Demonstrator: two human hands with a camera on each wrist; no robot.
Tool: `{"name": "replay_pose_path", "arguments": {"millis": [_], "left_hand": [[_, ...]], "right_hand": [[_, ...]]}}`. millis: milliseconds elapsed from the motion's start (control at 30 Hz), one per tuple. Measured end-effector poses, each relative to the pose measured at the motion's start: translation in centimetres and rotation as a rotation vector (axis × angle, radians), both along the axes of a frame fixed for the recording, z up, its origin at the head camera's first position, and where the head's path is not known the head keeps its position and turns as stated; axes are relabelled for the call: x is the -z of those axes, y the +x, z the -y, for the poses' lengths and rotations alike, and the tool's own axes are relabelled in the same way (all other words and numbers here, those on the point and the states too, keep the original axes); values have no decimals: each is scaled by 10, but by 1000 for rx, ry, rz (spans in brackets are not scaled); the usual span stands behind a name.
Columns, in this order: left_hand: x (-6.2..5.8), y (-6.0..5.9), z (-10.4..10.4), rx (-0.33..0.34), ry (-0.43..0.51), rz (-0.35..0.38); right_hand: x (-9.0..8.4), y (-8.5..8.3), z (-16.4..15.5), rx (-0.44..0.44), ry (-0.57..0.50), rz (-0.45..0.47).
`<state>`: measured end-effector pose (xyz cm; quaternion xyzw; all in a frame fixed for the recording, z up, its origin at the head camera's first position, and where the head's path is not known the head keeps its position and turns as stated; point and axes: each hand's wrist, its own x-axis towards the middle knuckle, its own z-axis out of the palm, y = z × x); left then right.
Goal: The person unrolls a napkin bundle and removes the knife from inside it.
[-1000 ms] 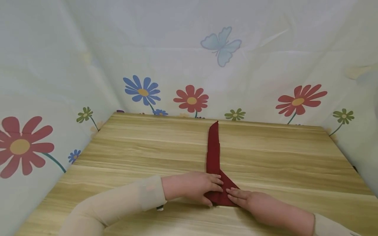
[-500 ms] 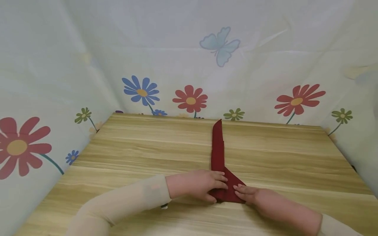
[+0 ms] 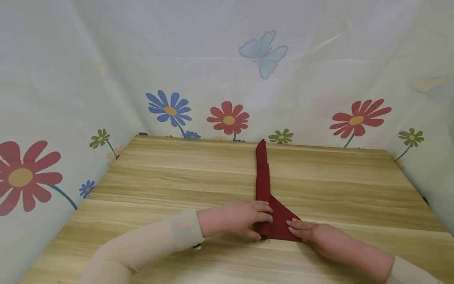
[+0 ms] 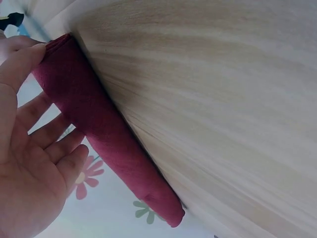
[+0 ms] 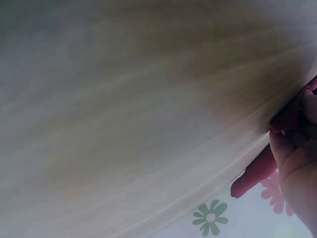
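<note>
A dark red cloth (image 3: 263, 181) lies on the wooden table, its long part rolled into a narrow strip pointing away from me. A flat triangular part (image 3: 281, 221) spreads right from the strip's near end. My left hand (image 3: 241, 219) grips the roll near that end, fingers over it and thumb at its near edge. The left wrist view shows the thumb (image 4: 25, 64) on the layered end of the roll (image 4: 109, 129). My right hand (image 3: 319, 236) pinches the triangle's right corner, fingertips on top; in the right wrist view, the thumb meets the cloth edge (image 5: 287, 118).
The wood-grain table (image 3: 184, 173) extends around the cloth. A white curtain (image 3: 198, 51) printed with flowers and a butterfly rises behind and along both sides. The strip's far tip reaches close to the table's back edge.
Both hands and the cloth have shifted right and slightly away from me. My right hand has moved farther from the left, and the flat triangle between them looks wider.
</note>
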<state>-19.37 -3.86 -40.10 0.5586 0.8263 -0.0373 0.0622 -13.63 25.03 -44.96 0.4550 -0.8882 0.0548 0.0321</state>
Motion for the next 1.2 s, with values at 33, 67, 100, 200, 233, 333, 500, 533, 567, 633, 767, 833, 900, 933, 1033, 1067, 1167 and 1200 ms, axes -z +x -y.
{"name": "replay_pose_path", "arguments": {"millis": [33,67,100,200,233,333,500,533,567,633,767,833,900,933,1033,1067,1167,1200], "left_hand": [[-1,0,1,-2,8,-2],[-1,0,1,0,17,-13],[-1,0,2,3,23,-29],[-2,1,4,9,33,-100],[-2,2,4,9,33,-129],[-3,5,3,0,25,-180],[-6,8,-3,-15,-59,-156],[-6,8,-3,-14,-75,-144],[-6,8,-4,-12,-85,-128],[-5,7,-3,-12,-90,-101],[-3,3,1,-20,-64,-58],[-3,1,3,-22,-59,-50],[-3,0,4,-26,-68,-46],[-3,0,4,-26,-75,-43],[-2,-1,5,-31,-92,-30],[-1,-1,5,-30,-95,-28],[0,0,5,-21,-90,-32],[0,0,5,-18,-88,-36]], "right_hand": [[-1,0,-1,5,1,6],[-1,0,-2,9,1,12],[-2,1,-3,15,5,20],[-2,1,-6,23,15,38],[-2,1,-7,22,16,38],[-2,0,-8,20,19,46],[-1,0,-9,12,10,50],[-1,0,-9,9,7,43],[-1,0,-9,5,6,29],[-2,-1,-10,5,-1,13],[-3,-2,-13,24,-19,-12],[-3,-3,-15,30,-31,-15],[-3,-4,-17,30,-42,-9],[-2,-5,-18,28,-44,-6],[-1,-5,-20,24,-57,19],[0,-5,-21,24,-59,29],[1,-4,-22,18,-70,24],[2,-4,-23,18,-72,24]]}}
